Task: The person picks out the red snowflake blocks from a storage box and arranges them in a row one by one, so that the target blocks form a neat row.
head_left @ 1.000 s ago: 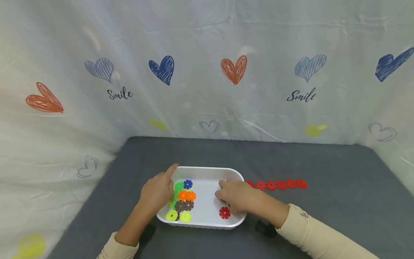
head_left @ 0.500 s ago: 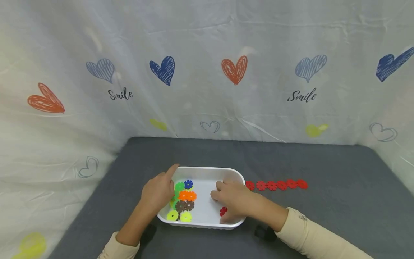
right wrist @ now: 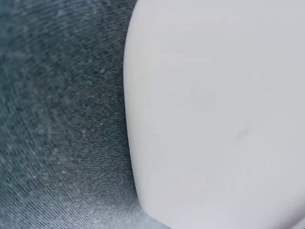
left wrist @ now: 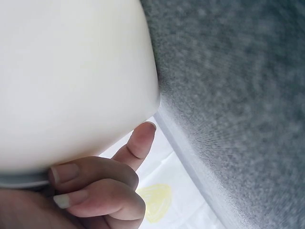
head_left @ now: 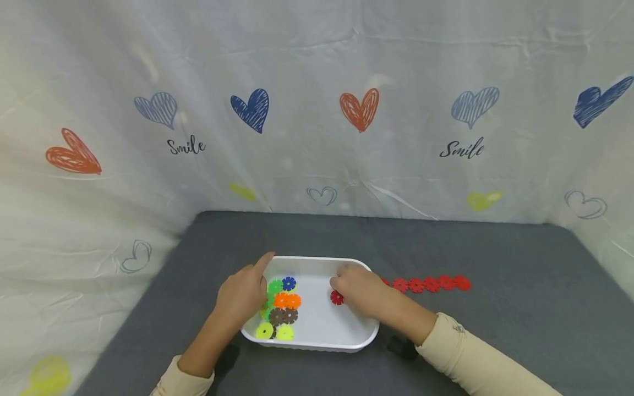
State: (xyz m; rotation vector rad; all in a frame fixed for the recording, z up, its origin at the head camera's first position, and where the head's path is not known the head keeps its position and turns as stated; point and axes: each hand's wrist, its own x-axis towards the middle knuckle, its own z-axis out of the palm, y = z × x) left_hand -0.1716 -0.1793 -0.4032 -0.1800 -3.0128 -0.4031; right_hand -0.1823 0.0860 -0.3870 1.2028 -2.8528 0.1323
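My left hand (head_left: pixel 241 294) grips the left rim of a white plastic tray (head_left: pixel 317 347), index finger stretched along the edge. Seen from the left wrist, several fingers (left wrist: pixel 102 198) curl against the tray's wall (left wrist: pixel 71 81). Inside the tray at its right end, my right hand (head_left: pixel 359 289) has bent fingers pointing down; their tips are hidden. A red notched flower disc (head_left: pixel 337 297) shows right beside these fingers; whether they pinch it cannot be seen. Orange (head_left: pixel 287 301), brown (head_left: pixel 283 315), green, blue and yellow discs lie along the tray's left side.
To the right of the tray, a row of several red flower discs (head_left: pixel 431 284) lies on the dark grey table cloth (head_left: pixel 495 330). A small black object (head_left: pixel 402 347) is under my right wrist. A white curtain with printed hearts (head_left: pixel 359 110) hangs behind the table.
My right hand has moved toward the far side of the tray, and the visible red disc now lies farther back, by its fingers. The left hand has stayed on the rim.
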